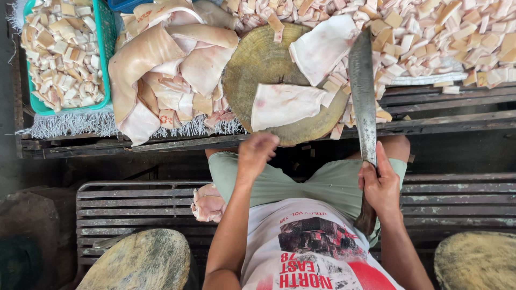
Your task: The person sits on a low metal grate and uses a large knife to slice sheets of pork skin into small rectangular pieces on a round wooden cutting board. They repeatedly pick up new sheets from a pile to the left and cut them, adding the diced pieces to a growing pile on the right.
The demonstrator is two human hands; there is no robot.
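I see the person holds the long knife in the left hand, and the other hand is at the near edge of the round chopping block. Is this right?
Not quite. The head view shows the long knife held in the right hand, not the left. The left hand is the one at the near edge of the round chopping block.

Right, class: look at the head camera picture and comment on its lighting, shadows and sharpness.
Head view: soft, even daylight, no hard glare; the pale pork skin slab on the round chopping block is sharp; the left hand looks slightly motion-blurred; the right hand gripping the cleaver is crisp; under the wooden table it falls into deep shadow.
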